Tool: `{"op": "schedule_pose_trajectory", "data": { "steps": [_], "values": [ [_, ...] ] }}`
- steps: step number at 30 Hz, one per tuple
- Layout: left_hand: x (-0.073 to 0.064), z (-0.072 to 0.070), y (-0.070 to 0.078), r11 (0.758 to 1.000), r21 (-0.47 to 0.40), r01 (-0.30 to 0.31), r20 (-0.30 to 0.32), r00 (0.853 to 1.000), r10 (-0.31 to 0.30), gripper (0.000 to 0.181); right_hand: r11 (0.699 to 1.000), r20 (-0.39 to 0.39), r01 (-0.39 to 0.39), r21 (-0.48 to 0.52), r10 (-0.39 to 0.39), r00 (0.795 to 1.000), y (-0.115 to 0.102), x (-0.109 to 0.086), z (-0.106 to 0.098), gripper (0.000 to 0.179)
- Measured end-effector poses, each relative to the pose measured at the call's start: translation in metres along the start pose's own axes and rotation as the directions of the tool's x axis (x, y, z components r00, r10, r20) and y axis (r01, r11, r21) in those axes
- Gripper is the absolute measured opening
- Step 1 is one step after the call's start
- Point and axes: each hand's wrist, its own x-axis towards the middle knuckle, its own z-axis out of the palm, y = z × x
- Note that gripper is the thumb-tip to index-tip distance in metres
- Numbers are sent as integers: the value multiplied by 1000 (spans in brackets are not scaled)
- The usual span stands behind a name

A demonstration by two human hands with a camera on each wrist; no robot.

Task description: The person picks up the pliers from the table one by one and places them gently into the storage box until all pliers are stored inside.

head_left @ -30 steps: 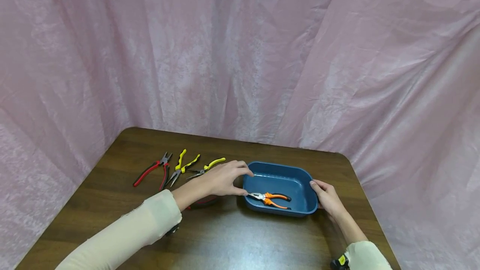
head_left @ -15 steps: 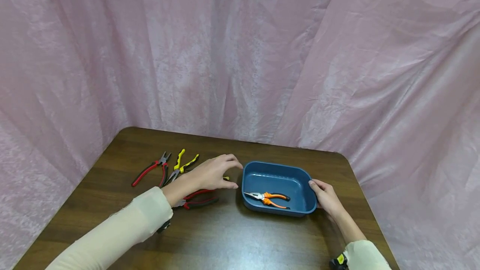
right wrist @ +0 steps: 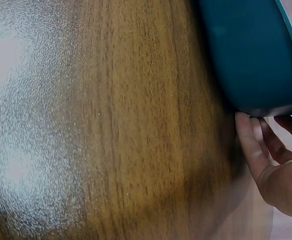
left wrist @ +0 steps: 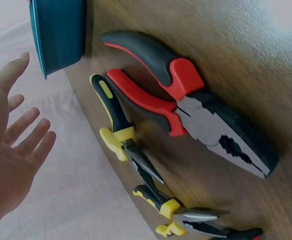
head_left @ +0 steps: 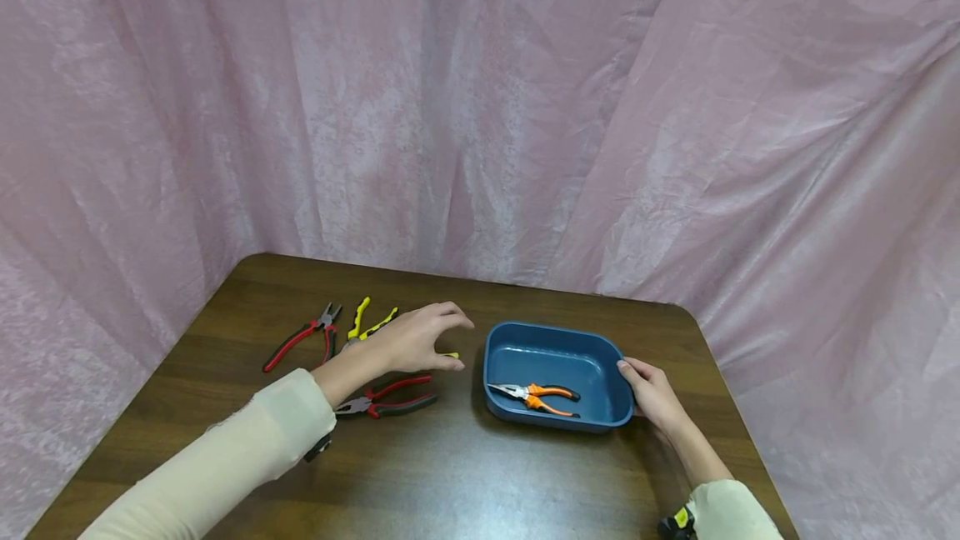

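My left hand hovers over the pliers left of a blue plastic box, its fingers spread and holding nothing. Below it lie red-and-black combination pliers. Yellow-and-black long-nose pliers lie under the hand, mostly hidden in the head view. A second yellow-and-black pair lies farther left. My right hand grips the right end of the blue box, thumb on the rim and fingers against the outer wall. Inside the box rest orange-and-black long-nose pliers.
Another red-and-black pair of pliers lies at the far left of the wooden table. A pink curtain hangs behind the table's back edge.
My left hand has moved left, from the box's left rim to above the pliers. The orange pliers stay in the box, and my right hand keeps its hold.
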Motion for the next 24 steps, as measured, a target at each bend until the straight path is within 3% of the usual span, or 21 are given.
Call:
{"op": "schedule_pose_trajectory", "data": {
  "steps": [24],
  "values": [
    [-12,-2,-29,997,11,71,0,997,-71,72,1000,3,9,15,-9,1000,0,3,6,57]
  ]
}}
